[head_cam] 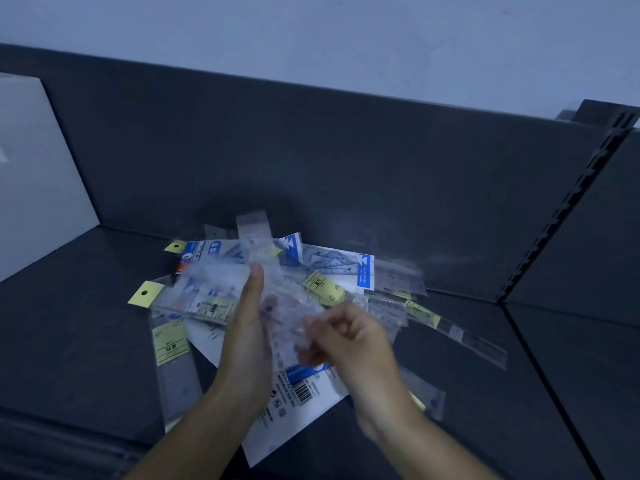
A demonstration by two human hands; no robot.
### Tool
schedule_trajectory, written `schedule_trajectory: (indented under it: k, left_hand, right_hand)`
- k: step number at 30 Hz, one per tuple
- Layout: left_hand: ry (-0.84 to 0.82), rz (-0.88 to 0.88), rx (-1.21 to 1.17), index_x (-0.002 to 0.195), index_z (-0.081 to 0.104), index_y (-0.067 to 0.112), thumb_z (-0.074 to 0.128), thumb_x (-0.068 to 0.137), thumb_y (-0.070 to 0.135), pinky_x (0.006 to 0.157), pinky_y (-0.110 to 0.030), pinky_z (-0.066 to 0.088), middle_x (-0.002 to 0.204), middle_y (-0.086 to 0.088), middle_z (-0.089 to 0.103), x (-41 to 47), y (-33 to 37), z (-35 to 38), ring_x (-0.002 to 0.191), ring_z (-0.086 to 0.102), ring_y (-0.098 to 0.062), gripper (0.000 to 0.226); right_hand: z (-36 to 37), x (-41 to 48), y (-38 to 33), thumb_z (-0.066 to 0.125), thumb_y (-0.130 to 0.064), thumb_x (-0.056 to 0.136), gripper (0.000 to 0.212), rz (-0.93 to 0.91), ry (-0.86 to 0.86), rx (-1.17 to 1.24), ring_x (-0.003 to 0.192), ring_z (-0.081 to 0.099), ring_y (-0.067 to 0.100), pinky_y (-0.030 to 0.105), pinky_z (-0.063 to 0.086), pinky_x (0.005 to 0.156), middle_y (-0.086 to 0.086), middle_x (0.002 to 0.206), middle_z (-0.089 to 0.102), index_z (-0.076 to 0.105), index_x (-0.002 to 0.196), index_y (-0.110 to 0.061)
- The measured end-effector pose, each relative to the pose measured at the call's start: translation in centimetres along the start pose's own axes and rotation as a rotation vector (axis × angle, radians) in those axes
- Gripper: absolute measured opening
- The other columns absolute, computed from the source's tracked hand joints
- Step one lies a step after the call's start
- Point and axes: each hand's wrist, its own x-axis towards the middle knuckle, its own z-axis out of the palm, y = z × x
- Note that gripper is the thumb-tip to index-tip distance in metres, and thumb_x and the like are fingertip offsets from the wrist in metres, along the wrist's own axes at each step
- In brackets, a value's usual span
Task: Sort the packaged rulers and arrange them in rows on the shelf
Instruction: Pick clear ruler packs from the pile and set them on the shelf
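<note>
A loose pile of packaged rulers (322,271) lies on the dark shelf (86,323), clear sleeves with yellow tags and white-and-blue cards overlapping at all angles. Above the pile's middle my left hand (247,327) holds a clear ruler packet (256,244) that stands up from its thumb. My right hand (346,337), blurred, has its fingers curled on the lower part of the clear packets held between both hands. A large white card with a barcode (304,393) lies under my wrists. One long clear ruler (173,358) lies at the left of the pile.
The shelf's dark back panel (311,150) rises behind the pile. A white box or panel (34,174) stands at the far left. A slotted upright (561,209) divides this bay from the one on the right. Bare shelf lies on both sides of the pile.
</note>
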Motion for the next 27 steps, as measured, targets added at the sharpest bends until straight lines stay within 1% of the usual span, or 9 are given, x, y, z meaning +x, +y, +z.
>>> schedule_trajectory:
  k: [4,7,9,12,14,16,19,23,27]
  left_hand:
    - [0.087,0.131,0.018,0.110,0.055,-0.008,0.048,0.094,0.023,0.045,-0.025,0.050,0.075,-0.009,0.064,-0.3,0.2,-0.6,0.058,0.062,-0.018,0.035]
    - [0.094,0.173,-0.019,0.118,0.053,-0.003,0.042,0.097,0.011,0.052,-0.025,0.055,0.084,-0.010,0.070,-0.3,0.9,-1.1,0.066,0.069,-0.015,0.027]
    - [0.133,0.212,0.004,0.115,0.052,0.000,0.043,0.097,0.010,0.052,-0.024,0.054,0.079,-0.006,0.069,-0.1,1.5,-1.7,0.061,0.067,-0.014,0.023]
    - [0.178,0.220,0.021,0.103,0.054,0.009,0.046,0.096,0.010,0.049,-0.022,0.053,0.072,-0.003,0.062,0.2,2.3,-2.9,0.052,0.057,-0.011,0.010]
    - [0.227,0.222,0.071,0.096,0.054,0.015,0.048,0.096,0.009,0.048,-0.022,0.051,0.073,-0.004,0.061,0.2,2.7,-3.4,0.050,0.055,-0.010,0.008]
    - [0.264,0.222,0.109,0.093,0.054,0.016,0.048,0.096,0.010,0.047,-0.021,0.050,0.075,-0.004,0.062,0.4,2.8,-3.8,0.049,0.055,-0.009,0.009]
    - [0.285,0.211,0.121,0.099,0.055,0.012,0.048,0.096,0.011,0.045,-0.019,0.051,0.075,-0.004,0.064,0.6,2.8,-4.5,0.050,0.055,-0.009,0.008]
    - [0.313,0.215,0.131,0.108,0.055,0.006,0.048,0.096,0.012,0.046,-0.019,0.051,0.071,-0.001,0.065,0.8,3.0,-5.3,0.053,0.054,-0.012,0.015]
    - [0.321,0.220,0.111,0.101,0.055,0.010,0.049,0.096,0.011,0.046,-0.023,0.050,0.070,-0.002,0.064,0.8,3.4,-5.5,0.053,0.053,-0.014,0.008]
  right_hand:
    - [-0.1,0.8,0.7,0.066,-0.027,0.086,0.032,0.010,-0.179,-0.348,0.045,0.045,0.012,0.023,0.035,0.052,0.005,0.048,0.052,0.053,0.065,-0.006]
    - [-2.1,2.7,0.5,0.065,-0.037,0.083,0.042,-0.054,-0.143,-0.496,0.068,0.066,0.012,0.032,0.042,0.058,0.008,0.062,0.064,0.054,0.064,-0.002]
    - [-4.4,4.5,0.4,0.064,-0.027,0.086,0.026,-0.116,-0.002,-0.585,0.067,0.061,0.000,0.028,0.045,0.062,-0.005,0.063,0.063,0.060,0.065,-0.011]
    - [-7.2,6.9,0.3,0.065,-0.019,0.085,0.014,-0.196,0.140,-0.791,0.072,0.059,0.011,0.023,0.045,0.066,-0.008,0.075,0.063,0.061,0.077,-0.029]
    - [-6.8,7.8,0.6,0.068,-0.028,0.084,0.011,-0.209,0.025,-0.856,0.083,0.057,0.016,0.028,0.045,0.074,-0.002,0.086,0.062,0.066,0.094,-0.025]
    - [-5.0,8.3,1.5,0.065,-0.042,0.082,0.031,-0.269,-0.147,-1.045,0.091,0.049,0.015,0.029,0.040,0.079,-0.002,0.095,0.056,0.066,0.103,-0.020]
    - [-2.0,9.3,1.9,0.060,-0.057,0.079,0.038,-0.365,-0.213,-1.347,0.102,0.035,0.014,0.029,0.030,0.082,-0.007,0.102,0.041,0.058,0.093,-0.021]
    - [-0.7,10.7,1.5,0.060,-0.053,0.081,0.040,-0.262,-0.218,-1.385,0.110,0.030,0.016,0.029,0.028,0.089,-0.005,0.113,0.038,0.055,0.111,-0.027]
    - [-0.7,10.8,0.9,0.054,-0.041,0.090,0.030,-0.303,-0.269,-1.391,0.108,0.040,0.018,0.029,0.032,0.088,0.001,0.112,0.048,0.056,0.107,-0.017]
